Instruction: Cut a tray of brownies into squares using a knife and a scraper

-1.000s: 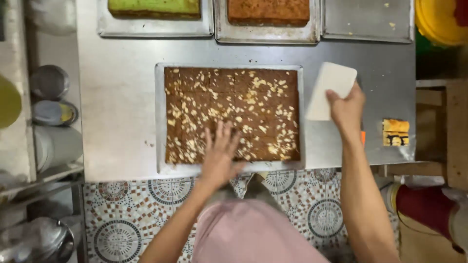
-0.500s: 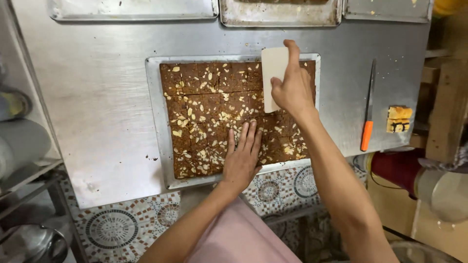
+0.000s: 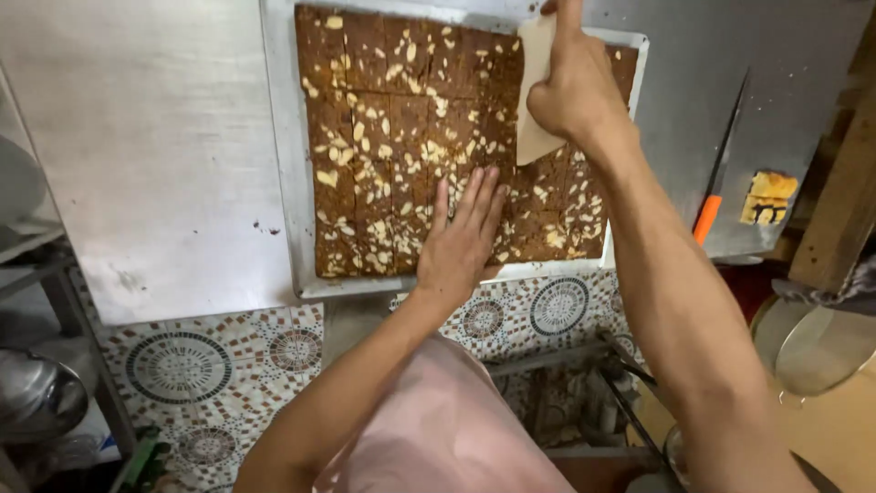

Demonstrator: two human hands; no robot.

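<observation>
The top edge of the picture cuts off the far rim of the tray (image 3: 278, 183) and the tip of the right hand (image 3: 577, 91). This hand hides most of the white scraper (image 3: 532, 91), so its lower edge in the cake (image 3: 392, 137) is not clear. The left hand (image 3: 461, 239) covers some cut squares. The blade of the knife with the orange handle (image 3: 710, 208) is dark and perhaps blurred. The yellow piece (image 3: 768, 197) is too small to tell.

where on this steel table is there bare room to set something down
The widest bare patch of the steel table is left of the tray. A narrower strip lies between tray and knife. Both hands, left and right, crowd the tray itself.
</observation>
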